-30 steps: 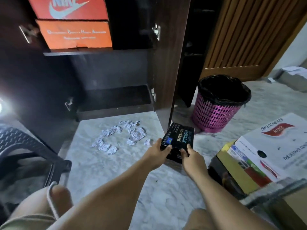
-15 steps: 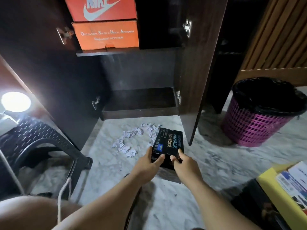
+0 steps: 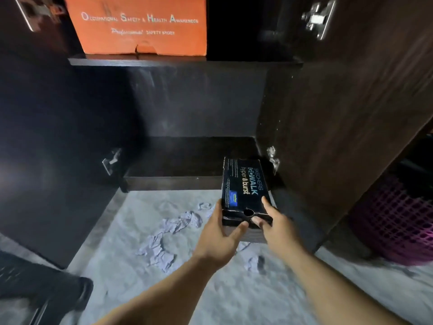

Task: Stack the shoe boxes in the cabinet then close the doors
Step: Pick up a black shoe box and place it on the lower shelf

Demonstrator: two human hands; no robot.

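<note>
Both hands grip the near end of the black shoe box (image 3: 243, 184), left hand (image 3: 220, 233) at its left corner, right hand (image 3: 274, 221) at its right. Its far end reaches over the front edge of the cabinet's bottom shelf (image 3: 173, 181), near the right corner. An orange box (image 3: 143, 24) sits on the upper shelf (image 3: 185, 62).

A closed black Skechers shoe box (image 3: 243, 188) tilts over the cabinet's bottom shelf (image 3: 187, 158), right side; an orange box (image 3: 143, 26) sits on the upper shelf (image 3: 182, 62).
</note>
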